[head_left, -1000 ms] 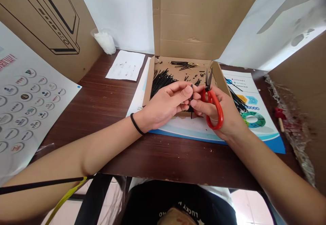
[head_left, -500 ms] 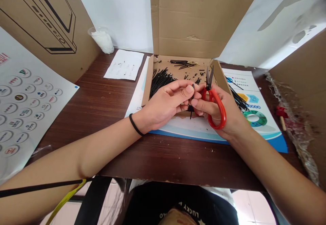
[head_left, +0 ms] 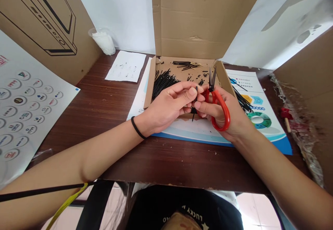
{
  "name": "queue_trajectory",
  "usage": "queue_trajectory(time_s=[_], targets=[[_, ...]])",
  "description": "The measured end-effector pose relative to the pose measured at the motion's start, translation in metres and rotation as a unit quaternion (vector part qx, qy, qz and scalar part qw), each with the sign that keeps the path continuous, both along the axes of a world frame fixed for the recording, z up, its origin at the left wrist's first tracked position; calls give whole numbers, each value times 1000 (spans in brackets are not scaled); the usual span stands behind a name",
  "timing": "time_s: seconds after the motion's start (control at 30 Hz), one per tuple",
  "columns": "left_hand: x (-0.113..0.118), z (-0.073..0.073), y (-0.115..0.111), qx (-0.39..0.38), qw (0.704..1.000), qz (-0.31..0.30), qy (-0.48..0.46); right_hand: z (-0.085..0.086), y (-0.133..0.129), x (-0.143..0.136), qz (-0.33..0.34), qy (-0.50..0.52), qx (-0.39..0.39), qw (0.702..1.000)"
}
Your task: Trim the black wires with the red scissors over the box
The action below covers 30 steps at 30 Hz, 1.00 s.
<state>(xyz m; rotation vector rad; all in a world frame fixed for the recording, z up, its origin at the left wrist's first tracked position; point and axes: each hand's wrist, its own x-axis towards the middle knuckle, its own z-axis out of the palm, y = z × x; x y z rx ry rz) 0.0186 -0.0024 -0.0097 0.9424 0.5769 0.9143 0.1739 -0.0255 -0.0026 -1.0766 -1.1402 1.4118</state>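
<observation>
My left hand (head_left: 177,100) pinches a thin black wire (head_left: 193,116), whose end sticks out below the fingers. Red-handled scissors (head_left: 225,113) hang on my right hand (head_left: 215,107), blades slightly apart and pointing up and away. Thumb and fingertips of that hand meet the left fingers at the wire; how much they grip it is partly hidden. Both hands are held over the front edge of a shallow open cardboard box (head_left: 149,84). Inside it lie a bundle of black wires (head_left: 163,82) on the left and a few wires with gold-coloured ends (head_left: 186,64) at the back.
A white paper sheet (head_left: 126,66) with small black bits lies back left, near a plastic cup (head_left: 104,42) with white contents. More black wires (head_left: 243,100) rest right of the box on a printed poster (head_left: 278,136). Cardboard panels (head_left: 309,60) stand at the sides.
The view has shifted very slightly. Both hands keep nearly the same pose around the wire, and the scissors stay in the right hand with their blades slightly apart.
</observation>
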Motion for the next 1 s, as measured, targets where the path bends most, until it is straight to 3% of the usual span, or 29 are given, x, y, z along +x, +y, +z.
queue_trajectory(time_s=[1.0], targets=[[1, 1, 1, -27, 1000, -12, -5, -3, 0, 1, -12, 21, -11, 1000]])
